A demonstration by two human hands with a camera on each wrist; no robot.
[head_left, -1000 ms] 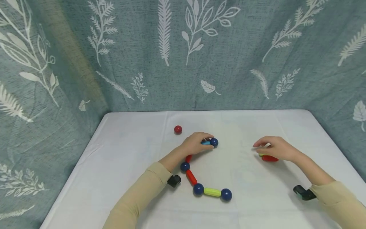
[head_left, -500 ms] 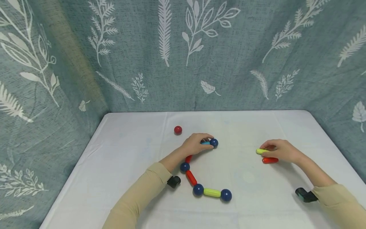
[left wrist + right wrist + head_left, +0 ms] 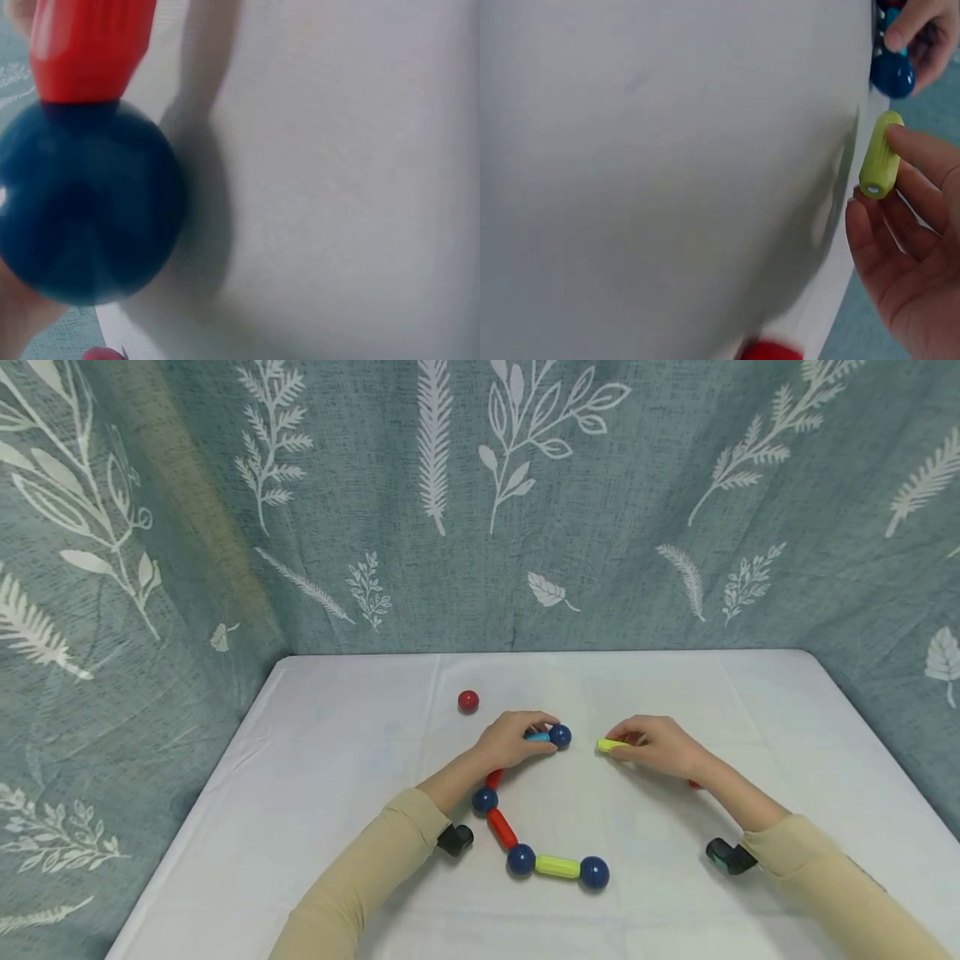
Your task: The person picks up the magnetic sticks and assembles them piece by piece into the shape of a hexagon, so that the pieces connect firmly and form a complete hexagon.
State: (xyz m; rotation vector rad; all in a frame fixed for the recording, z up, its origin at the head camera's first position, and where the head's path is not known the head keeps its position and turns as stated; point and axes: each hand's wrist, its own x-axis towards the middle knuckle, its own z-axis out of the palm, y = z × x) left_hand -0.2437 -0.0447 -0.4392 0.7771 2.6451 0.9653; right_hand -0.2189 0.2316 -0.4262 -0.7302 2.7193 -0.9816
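Observation:
My left hand (image 3: 508, 740) pinches a light blue stick (image 3: 538, 737) that has a dark blue ball (image 3: 560, 736) on its far end. From under that hand a chain runs toward me: red sticks (image 3: 502, 829), dark blue balls (image 3: 521, 860) and a yellow-green stick (image 3: 557, 867) ending in another ball (image 3: 594, 872). Close up in the left wrist view, a red stick (image 3: 90, 52) meets a blue ball (image 3: 90, 206). To the right, my right hand (image 3: 656, 745) pinches a loose yellow-green stick (image 3: 881, 157) between thumb and fingers, its tip pointing at the blue ball, a gap between them.
A red ball (image 3: 468, 701) lies on the white-covered table (image 3: 352, 718) behind the left hand. Another red stick (image 3: 695, 784) is mostly hidden by the right forearm. A leaf-patterned curtain (image 3: 630, 568) hangs at the table's back edge.
My right hand has picked up the yellow-green stick from beside the red one and carried it left, toward the left hand. The left hand has stayed in place.

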